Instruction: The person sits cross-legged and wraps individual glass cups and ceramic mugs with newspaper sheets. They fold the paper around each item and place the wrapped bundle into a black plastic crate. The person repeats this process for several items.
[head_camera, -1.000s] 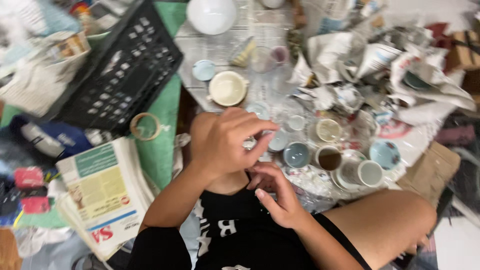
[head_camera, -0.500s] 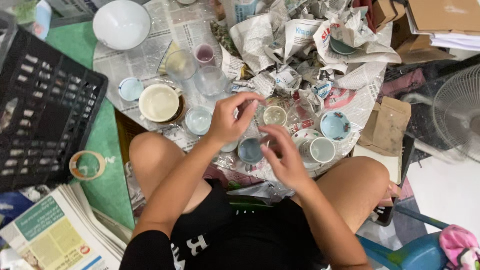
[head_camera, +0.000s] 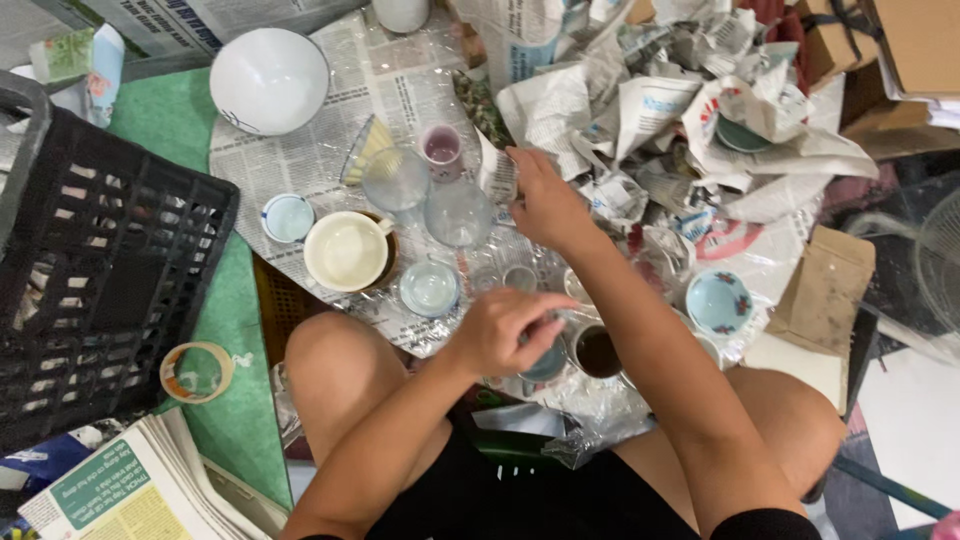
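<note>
Left hand (head_camera: 500, 335) clasps small cup (head_camera: 547, 362); right hand (head_camera: 545, 205) now reaching forward.

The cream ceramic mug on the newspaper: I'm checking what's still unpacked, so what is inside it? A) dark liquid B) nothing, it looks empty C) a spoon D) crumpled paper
B: the cream ceramic mug shows only its bare pale inside, while the dark inside belongs to the small cup beside the left hand.

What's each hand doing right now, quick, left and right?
Left hand: fingers curled over a small bluish cup, apparently gripping it.
Right hand: reaching toward the crumpled newspaper; whether the fingers hold anything cannot be told.
</note>
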